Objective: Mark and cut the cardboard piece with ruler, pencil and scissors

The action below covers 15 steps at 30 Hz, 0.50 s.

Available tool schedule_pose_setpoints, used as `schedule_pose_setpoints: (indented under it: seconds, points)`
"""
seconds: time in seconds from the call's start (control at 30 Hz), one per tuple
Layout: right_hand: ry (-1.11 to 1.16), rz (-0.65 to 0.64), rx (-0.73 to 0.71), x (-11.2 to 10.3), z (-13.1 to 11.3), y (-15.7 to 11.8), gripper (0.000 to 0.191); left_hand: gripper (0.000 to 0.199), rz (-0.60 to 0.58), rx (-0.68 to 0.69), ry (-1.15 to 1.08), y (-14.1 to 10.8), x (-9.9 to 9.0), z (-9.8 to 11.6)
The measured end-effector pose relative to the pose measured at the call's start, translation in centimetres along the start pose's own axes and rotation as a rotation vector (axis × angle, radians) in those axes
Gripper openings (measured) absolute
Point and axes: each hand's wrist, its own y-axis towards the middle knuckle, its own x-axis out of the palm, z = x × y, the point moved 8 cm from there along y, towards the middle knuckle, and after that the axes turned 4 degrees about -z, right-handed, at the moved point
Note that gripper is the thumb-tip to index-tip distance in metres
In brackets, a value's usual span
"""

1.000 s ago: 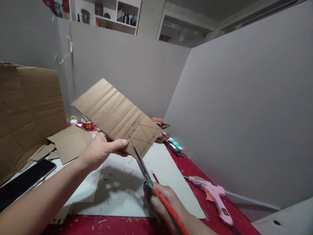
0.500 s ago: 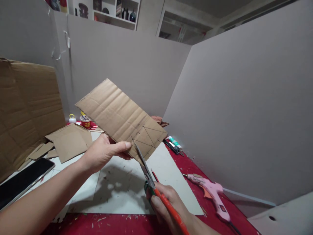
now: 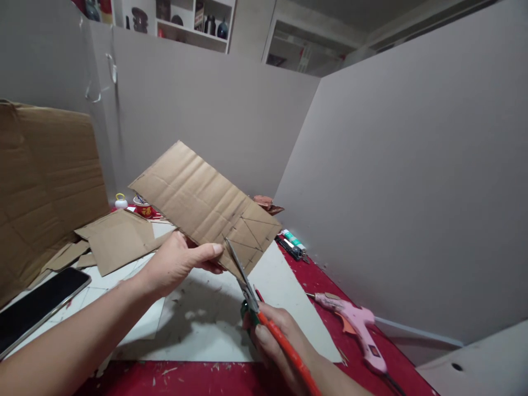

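A rectangular cardboard piece [image 3: 198,192] with pencil lines near its right end is held tilted above the white sheet. My left hand [image 3: 185,256] pinches its lower edge, thumb on top and fingers underneath. My right hand [image 3: 280,341] is closed round scissors [image 3: 249,297] with red-orange and dark green handles. The scissor blades meet the card's lower edge just right of my left thumb, one blade lying over the marked face; the other blade is mostly hidden.
On the white sheet [image 3: 198,330] and red cloth [image 3: 165,379] lie scraps. Flat cardboard pieces [image 3: 119,239] and a phone [image 3: 41,302] are left, below upright cardboard [image 3: 53,181]. A pink glue gun [image 3: 358,324] lies right; a green-white tube [image 3: 293,240] sits behind. Grey panels [image 3: 404,165] enclose the table.
The far left end of the cardboard has dipped slightly. The scissors have shifted a little, with their blades still at the card's lower edge. Both hands keep their grips.
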Motion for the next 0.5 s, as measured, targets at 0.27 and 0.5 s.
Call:
schedule_pose_setpoints:
  seconds: [0.27,0.5]
  points:
    - [0.023,0.031,-0.014,-0.5,-1.4,0.1,0.045,0.015,-0.01,0.006,-0.024,-0.2,0.2,-0.3]
    - [0.048,0.056,0.025,-0.6,-1.3,-0.2,0.048,0.022,-0.058,-0.01,-0.001,-0.3,0.4,0.6]
